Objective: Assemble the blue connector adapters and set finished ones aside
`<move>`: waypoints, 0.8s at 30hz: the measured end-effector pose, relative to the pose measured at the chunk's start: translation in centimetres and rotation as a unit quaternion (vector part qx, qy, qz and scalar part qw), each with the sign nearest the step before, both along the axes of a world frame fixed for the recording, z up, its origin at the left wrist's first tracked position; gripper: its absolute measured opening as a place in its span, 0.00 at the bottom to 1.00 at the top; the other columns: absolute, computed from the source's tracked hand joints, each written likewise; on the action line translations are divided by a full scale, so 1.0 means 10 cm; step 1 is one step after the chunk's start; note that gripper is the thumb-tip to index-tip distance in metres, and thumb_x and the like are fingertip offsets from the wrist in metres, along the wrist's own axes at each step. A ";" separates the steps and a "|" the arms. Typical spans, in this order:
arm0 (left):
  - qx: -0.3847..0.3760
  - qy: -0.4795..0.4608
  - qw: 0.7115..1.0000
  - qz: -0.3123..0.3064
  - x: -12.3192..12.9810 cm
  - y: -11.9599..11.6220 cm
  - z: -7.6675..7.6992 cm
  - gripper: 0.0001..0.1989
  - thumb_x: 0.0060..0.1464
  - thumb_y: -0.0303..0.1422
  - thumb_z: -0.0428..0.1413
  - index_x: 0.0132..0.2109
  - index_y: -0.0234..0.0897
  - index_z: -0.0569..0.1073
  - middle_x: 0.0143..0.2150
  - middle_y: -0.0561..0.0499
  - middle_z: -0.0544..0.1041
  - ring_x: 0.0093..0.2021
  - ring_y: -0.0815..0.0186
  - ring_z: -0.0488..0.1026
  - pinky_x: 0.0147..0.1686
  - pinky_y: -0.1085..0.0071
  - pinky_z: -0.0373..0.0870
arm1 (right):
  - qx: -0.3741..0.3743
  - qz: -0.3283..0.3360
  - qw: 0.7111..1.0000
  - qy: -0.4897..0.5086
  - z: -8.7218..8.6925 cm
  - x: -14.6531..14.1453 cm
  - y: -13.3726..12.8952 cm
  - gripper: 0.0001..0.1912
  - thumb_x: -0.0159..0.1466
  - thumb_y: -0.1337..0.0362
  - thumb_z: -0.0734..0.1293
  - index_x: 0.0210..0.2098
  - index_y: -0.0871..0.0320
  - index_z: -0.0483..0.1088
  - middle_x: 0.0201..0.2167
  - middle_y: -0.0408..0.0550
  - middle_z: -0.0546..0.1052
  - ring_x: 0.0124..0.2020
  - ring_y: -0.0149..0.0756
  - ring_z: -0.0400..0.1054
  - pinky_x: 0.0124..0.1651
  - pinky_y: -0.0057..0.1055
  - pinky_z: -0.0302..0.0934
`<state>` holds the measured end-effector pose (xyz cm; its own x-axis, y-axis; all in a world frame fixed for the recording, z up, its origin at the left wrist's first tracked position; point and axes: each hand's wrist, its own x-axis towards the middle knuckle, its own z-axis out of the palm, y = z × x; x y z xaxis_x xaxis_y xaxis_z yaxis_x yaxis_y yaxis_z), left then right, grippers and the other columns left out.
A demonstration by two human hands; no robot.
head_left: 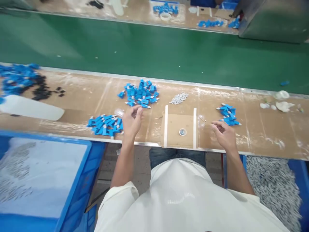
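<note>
My left hand (133,120) is over the bench between two piles of blue parts, one behind it (141,93) and one to its left (105,125). Its fingers are curled with thumb and fingertips near each other; whether they hold anything is too small to see. At the right, my right hand (222,129) hovers at the front of a smaller blue pile (228,114), fingers loosely bent and thumb apart, with nothing visible in it. A cardboard piece (178,120) with two white strips lies between my hands, bearing a small round cup (182,132). Small whitish pieces (179,98) lie behind it.
Blue crates stand in front of the bench, at left (88,151) and right (298,170). Black parts (42,88) and a long white object (31,108) are at the left. A green surface (145,51) separates this bench from another one beyond.
</note>
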<state>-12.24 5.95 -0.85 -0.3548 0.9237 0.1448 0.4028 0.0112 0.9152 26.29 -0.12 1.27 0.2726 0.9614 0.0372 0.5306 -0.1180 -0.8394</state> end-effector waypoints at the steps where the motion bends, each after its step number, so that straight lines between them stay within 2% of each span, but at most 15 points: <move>1: -0.009 -0.017 1.000 -0.009 0.08 -0.15 -0.02 0.23 0.60 0.50 0.56 0.48 0.34 0.79 0.35 0.48 0.82 0.31 0.65 0.78 0.35 0.69 0.75 | -0.008 0.010 0.999 -0.041 -0.03 0.04 0.02 0.16 0.60 0.50 0.71 0.36 0.56 0.80 0.28 0.47 0.79 0.28 0.36 0.68 0.35 0.35 0.65; 4: -0.036 -0.073 0.996 -0.045 0.36 -0.50 -0.07 0.23 0.58 0.50 0.57 0.45 0.33 0.80 0.33 0.48 0.82 0.29 0.66 0.77 0.33 0.69 0.75 | -0.038 0.056 0.989 -0.129 -0.16 0.03 0.09 0.14 0.62 0.53 0.68 0.35 0.56 0.80 0.31 0.49 0.80 0.30 0.38 0.70 0.37 0.36 0.66; 6: -0.052 -0.103 0.991 -0.065 0.51 -0.66 -0.13 0.22 0.58 0.50 0.57 0.44 0.34 0.80 0.34 0.47 0.82 0.29 0.66 0.77 0.33 0.69 0.76 | -0.038 0.061 0.981 -0.180 -0.24 -0.03 0.15 0.12 0.63 0.56 0.67 0.35 0.56 0.80 0.31 0.50 0.80 0.31 0.40 0.71 0.39 0.37 0.65; 11: -0.059 -0.122 0.987 -0.086 0.66 -0.81 -0.22 0.19 0.60 0.47 0.57 0.44 0.35 0.81 0.33 0.47 0.81 0.31 0.66 0.78 0.34 0.69 0.76 | -0.011 0.031 0.965 -0.258 -0.34 -0.15 0.32 0.10 0.64 0.60 0.66 0.35 0.57 0.79 0.34 0.54 0.80 0.37 0.45 0.73 0.42 0.39 0.65; 14: -0.058 -0.119 0.987 -0.092 0.65 -0.82 -0.24 0.19 0.60 0.46 0.57 0.45 0.36 0.81 0.35 0.46 0.82 0.32 0.65 0.78 0.34 0.69 0.76 | 0.003 0.038 0.976 -0.216 -0.33 -0.17 0.35 0.12 0.64 0.58 0.67 0.35 0.57 0.79 0.33 0.53 0.79 0.34 0.44 0.72 0.41 0.39 0.65; 17: -0.054 -0.122 0.986 -0.095 0.66 -0.81 -0.24 0.18 0.61 0.46 0.57 0.45 0.36 0.81 0.36 0.46 0.82 0.33 0.65 0.78 0.35 0.69 0.76 | -0.035 0.115 0.990 -0.073 -0.32 -0.23 0.30 0.15 0.63 0.52 0.68 0.36 0.57 0.79 0.30 0.48 0.79 0.30 0.39 0.70 0.36 0.36 0.65; 20: -0.051 -0.138 0.983 -0.107 0.72 -0.79 -0.25 0.17 0.62 0.45 0.57 0.44 0.36 0.81 0.36 0.46 0.82 0.32 0.65 0.78 0.34 0.69 0.76 | -0.072 0.175 0.982 0.028 -0.33 -0.34 0.22 0.18 0.62 0.48 0.68 0.37 0.57 0.79 0.30 0.46 0.79 0.30 0.38 0.70 0.35 0.34 0.65; 22: -0.052 -0.147 0.981 -0.119 0.77 -0.78 -0.24 0.17 0.62 0.45 0.57 0.44 0.37 0.81 0.37 0.46 0.82 0.31 0.66 0.78 0.33 0.69 0.76 | -0.066 0.172 0.982 0.034 -0.33 -0.39 0.19 0.18 0.62 0.49 0.67 0.37 0.57 0.79 0.32 0.47 0.80 0.31 0.38 0.71 0.36 0.35 0.65; 24: -0.054 -0.149 0.978 -0.133 0.80 -0.78 -0.23 0.16 0.61 0.45 0.57 0.43 0.37 0.81 0.38 0.45 0.82 0.31 0.66 0.77 0.33 0.70 0.76 | -0.042 0.141 0.989 0.002 -0.32 -0.38 0.21 0.17 0.63 0.51 0.66 0.36 0.57 0.79 0.33 0.48 0.80 0.31 0.38 0.71 0.37 0.35 0.65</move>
<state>-4.21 -1.83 -3.18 -0.1117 0.9932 -0.0320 0.1192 0.0454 0.9918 22.45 1.98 -1.92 -0.0077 0.9989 -0.0461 0.5495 -0.0343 -0.8348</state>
